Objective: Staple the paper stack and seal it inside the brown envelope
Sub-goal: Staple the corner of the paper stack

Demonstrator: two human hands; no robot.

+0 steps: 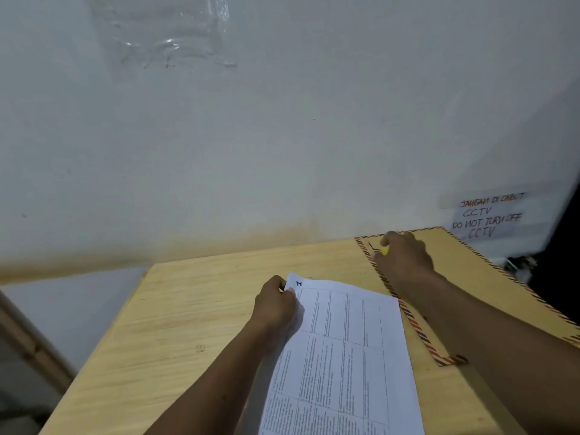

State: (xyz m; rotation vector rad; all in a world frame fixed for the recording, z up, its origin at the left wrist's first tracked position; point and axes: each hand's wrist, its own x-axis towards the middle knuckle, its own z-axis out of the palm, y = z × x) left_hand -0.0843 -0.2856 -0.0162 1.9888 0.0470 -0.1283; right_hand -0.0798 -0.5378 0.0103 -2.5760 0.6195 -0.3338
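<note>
A white paper stack (pixel 345 356) printed with tables lies on the wooden table, running from the middle toward the near edge. My left hand (pixel 276 306) pinches its far left corner and lifts it slightly. To the right of the stack lies the brown envelope (pixel 464 268) with a striped red and blue border, flat on the table. My right hand (pixel 405 257) rests on the envelope's far corner. Its fingers curl over a small yellow and dark object (pixel 383 251). Most of that object is hidden, so I cannot tell what it is or whether it is gripped.
The light wooden table (pixel 188 324) stands against a white wall (pixel 282 136). A handwritten CCTV notice (pixel 489 218) is taped to the wall at the far right. The table's left edge drops off to the floor beside a wooden frame (pixel 28 337).
</note>
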